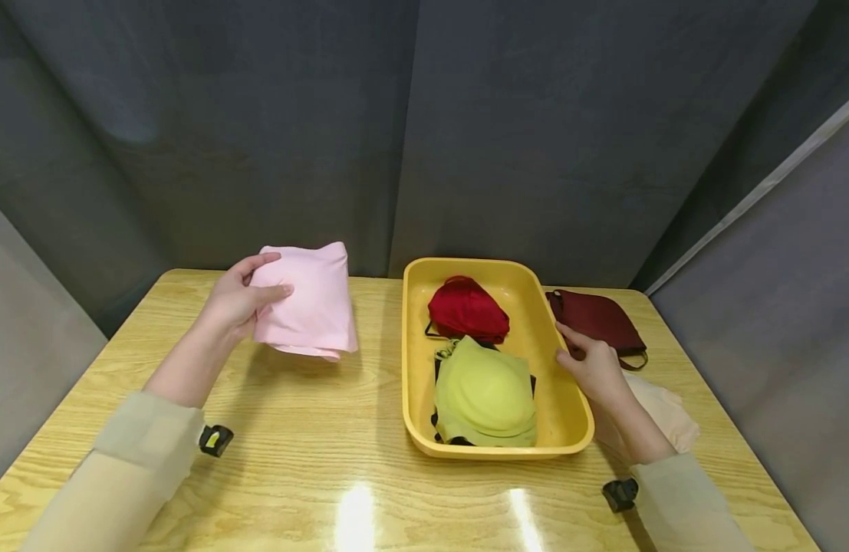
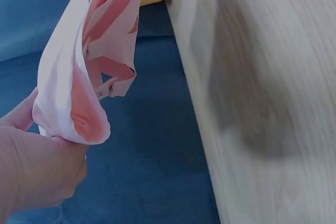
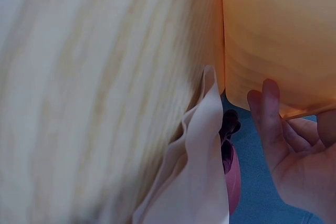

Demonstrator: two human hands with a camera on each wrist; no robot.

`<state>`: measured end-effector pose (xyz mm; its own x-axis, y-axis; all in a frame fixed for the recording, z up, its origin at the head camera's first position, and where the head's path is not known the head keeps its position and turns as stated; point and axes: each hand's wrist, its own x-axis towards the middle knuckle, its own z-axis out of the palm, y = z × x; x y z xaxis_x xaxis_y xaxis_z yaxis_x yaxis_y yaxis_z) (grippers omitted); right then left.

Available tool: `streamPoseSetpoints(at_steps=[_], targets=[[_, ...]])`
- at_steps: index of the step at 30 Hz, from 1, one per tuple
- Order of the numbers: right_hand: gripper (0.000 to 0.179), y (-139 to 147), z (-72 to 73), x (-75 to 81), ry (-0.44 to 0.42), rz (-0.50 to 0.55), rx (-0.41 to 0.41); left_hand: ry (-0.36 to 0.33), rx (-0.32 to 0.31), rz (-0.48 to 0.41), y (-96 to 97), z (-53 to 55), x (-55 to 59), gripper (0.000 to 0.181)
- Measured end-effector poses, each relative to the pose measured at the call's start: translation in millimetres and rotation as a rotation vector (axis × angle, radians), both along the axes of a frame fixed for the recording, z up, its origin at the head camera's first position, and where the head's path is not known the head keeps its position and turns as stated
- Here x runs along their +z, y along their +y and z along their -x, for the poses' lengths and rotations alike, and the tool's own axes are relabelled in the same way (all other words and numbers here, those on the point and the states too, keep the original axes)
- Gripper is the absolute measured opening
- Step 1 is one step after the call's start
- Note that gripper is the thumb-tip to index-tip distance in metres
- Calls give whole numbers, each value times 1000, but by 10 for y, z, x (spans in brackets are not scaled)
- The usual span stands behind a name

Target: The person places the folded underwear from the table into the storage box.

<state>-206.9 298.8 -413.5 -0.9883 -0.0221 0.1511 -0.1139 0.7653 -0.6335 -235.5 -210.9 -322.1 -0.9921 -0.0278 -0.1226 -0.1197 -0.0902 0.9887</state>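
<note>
My left hand [image 1: 238, 295] pinches a folded pink bra [image 1: 310, 299] and holds it above the table on the left. In the left wrist view the pink bra [image 2: 73, 77] hangs edge-on, its strap hardware showing. With my right hand [image 1: 597, 368] I grip the right rim of a yellow bin [image 1: 417, 368], thumb inside and fingers against the outer wall. Inside the bin lie a red bra [image 1: 468, 307] at the far end and a yellow-green bra [image 1: 489, 395] nearer me. Black pieces peek out from under the yellow-green one.
Right of the bin a dark maroon bra [image 1: 600, 318] lies on the wooden table [image 1: 307, 460]. A beige garment [image 1: 662, 410], partly hidden by my right forearm, lies nearer me. Dark grey curtains [image 1: 279, 138] stand behind the table, with lighter panels at both sides.
</note>
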Motion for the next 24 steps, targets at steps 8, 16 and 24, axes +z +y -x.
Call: streamPoseSetpoints(at_steps=[8, 16, 24], targets=[[49, 3, 0, -4, 9, 0, 7, 38, 4, -58, 107, -66, 138, 62], [49, -1, 15, -9, 13, -7, 8, 64, 1, -93, 283, -145, 280, 63], [49, 0, 4, -10, 21, -16, 8, 99, -19, -153, 463, -166, 358, 62]])
